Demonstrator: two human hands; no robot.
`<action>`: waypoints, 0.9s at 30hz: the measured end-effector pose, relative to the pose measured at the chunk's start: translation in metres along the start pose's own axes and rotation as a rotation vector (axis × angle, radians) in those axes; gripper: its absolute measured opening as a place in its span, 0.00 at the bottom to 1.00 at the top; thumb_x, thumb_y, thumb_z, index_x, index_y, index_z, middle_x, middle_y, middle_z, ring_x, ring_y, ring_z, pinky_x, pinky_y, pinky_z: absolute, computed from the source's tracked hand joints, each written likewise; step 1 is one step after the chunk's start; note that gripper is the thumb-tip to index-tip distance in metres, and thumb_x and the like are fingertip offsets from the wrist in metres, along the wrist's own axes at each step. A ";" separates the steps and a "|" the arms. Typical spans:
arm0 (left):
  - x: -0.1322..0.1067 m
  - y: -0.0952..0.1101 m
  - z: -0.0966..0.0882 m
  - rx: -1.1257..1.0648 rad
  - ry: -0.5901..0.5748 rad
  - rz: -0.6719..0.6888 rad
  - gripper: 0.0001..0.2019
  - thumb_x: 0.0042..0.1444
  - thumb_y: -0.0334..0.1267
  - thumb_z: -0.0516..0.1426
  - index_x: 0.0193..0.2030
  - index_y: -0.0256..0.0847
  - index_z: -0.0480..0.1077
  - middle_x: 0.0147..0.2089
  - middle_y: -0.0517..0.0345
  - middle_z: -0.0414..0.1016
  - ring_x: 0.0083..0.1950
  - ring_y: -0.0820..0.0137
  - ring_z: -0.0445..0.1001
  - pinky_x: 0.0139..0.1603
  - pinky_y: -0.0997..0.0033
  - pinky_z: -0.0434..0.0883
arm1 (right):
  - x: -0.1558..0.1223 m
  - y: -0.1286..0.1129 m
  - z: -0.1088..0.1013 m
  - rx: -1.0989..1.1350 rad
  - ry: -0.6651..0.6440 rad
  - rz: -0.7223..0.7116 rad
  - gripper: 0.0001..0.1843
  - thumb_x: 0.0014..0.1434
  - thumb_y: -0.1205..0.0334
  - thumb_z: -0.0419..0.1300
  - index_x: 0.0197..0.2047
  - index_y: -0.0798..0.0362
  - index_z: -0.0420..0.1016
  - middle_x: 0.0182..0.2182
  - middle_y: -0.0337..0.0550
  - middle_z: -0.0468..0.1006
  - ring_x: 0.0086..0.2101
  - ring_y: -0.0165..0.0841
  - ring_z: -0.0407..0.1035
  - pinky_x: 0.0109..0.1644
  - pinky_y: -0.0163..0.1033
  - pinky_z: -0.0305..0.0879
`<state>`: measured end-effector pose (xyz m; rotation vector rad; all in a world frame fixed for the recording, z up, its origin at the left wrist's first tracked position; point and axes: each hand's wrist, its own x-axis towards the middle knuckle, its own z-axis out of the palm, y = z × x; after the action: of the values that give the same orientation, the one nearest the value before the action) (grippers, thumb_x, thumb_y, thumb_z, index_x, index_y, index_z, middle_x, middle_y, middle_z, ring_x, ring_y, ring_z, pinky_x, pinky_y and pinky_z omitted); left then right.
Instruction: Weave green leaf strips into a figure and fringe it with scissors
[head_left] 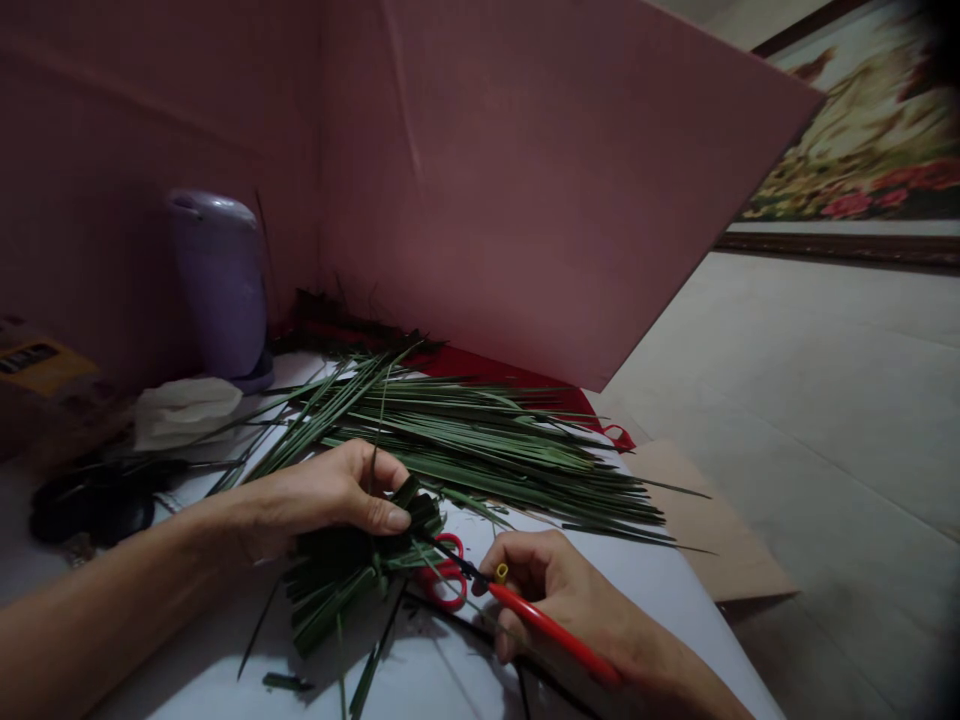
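Note:
My left hand pinches a folded and woven piece of green leaf strips, its thumb pressed along the top edge. In my right hand is a pair of long-nosed pliers with a red handle and a bit of yellow showing between the fingers. The dark jaws point left and reach the right edge of the woven piece; whether they grip a strip I cannot make out. Just behind the jaws lie scissors with red finger loops on the white tabletop.
A large pile of long green leaf strips spreads across the table's back. Left of it stand a purple container and crumpled white tissue. Dark items lie far left. Pink panels rise behind. Leaf scraps lie in front.

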<state>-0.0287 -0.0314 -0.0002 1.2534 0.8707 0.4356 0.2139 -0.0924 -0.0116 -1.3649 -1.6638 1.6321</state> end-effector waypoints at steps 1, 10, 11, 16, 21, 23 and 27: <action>0.000 0.000 0.000 0.008 -0.002 0.006 0.10 0.42 0.40 0.64 0.29 0.37 0.73 0.25 0.58 0.76 0.22 0.75 0.68 0.19 0.79 0.57 | 0.001 0.001 0.000 -0.007 0.007 -0.004 0.10 0.40 0.66 0.65 0.28 0.56 0.70 0.19 0.32 0.68 0.21 0.24 0.61 0.23 0.29 0.51; 0.001 0.000 0.001 -0.006 -0.012 0.007 0.08 0.42 0.39 0.64 0.28 0.36 0.73 0.24 0.59 0.75 0.20 0.80 0.64 0.19 0.80 0.56 | -0.001 0.001 -0.001 0.003 0.022 0.007 0.15 0.34 0.66 0.70 0.28 0.55 0.71 0.17 0.29 0.63 0.20 0.23 0.54 0.22 0.29 0.46; 0.001 0.000 0.000 -0.012 -0.012 0.011 0.08 0.43 0.39 0.64 0.28 0.36 0.73 0.24 0.59 0.75 0.20 0.80 0.64 0.19 0.80 0.56 | -0.002 -0.001 0.000 0.010 0.006 0.011 0.15 0.35 0.67 0.69 0.29 0.55 0.71 0.18 0.29 0.64 0.20 0.23 0.55 0.22 0.28 0.47; 0.002 -0.001 -0.002 -0.030 0.000 0.018 0.08 0.42 0.39 0.64 0.27 0.37 0.73 0.24 0.59 0.76 0.20 0.78 0.65 0.18 0.80 0.57 | -0.004 -0.003 0.000 0.032 -0.026 0.021 0.15 0.37 0.71 0.66 0.32 0.54 0.71 0.18 0.29 0.65 0.20 0.23 0.57 0.23 0.28 0.50; 0.002 0.000 0.000 -0.033 -0.041 0.012 0.07 0.44 0.39 0.63 0.29 0.37 0.75 0.26 0.57 0.77 0.20 0.78 0.66 0.21 0.80 0.61 | -0.002 -0.002 0.001 0.064 -0.024 -0.014 0.16 0.36 0.71 0.67 0.31 0.54 0.71 0.18 0.29 0.64 0.21 0.22 0.54 0.23 0.28 0.48; 0.002 -0.001 0.001 -0.039 -0.048 0.009 0.07 0.44 0.38 0.63 0.28 0.37 0.75 0.25 0.58 0.77 0.21 0.78 0.67 0.21 0.80 0.62 | -0.001 -0.001 0.001 0.058 -0.014 -0.013 0.16 0.35 0.71 0.68 0.30 0.55 0.71 0.18 0.29 0.63 0.21 0.23 0.53 0.23 0.28 0.47; 0.002 -0.001 0.001 -0.067 -0.062 0.019 0.07 0.45 0.37 0.62 0.29 0.36 0.75 0.25 0.58 0.77 0.21 0.77 0.68 0.21 0.79 0.63 | 0.000 -0.002 0.001 0.037 -0.009 -0.024 0.16 0.36 0.69 0.68 0.31 0.55 0.70 0.20 0.30 0.64 0.22 0.23 0.54 0.23 0.28 0.48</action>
<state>-0.0271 -0.0312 -0.0019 1.2077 0.7862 0.4352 0.2127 -0.0927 -0.0100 -1.3163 -1.6404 1.6497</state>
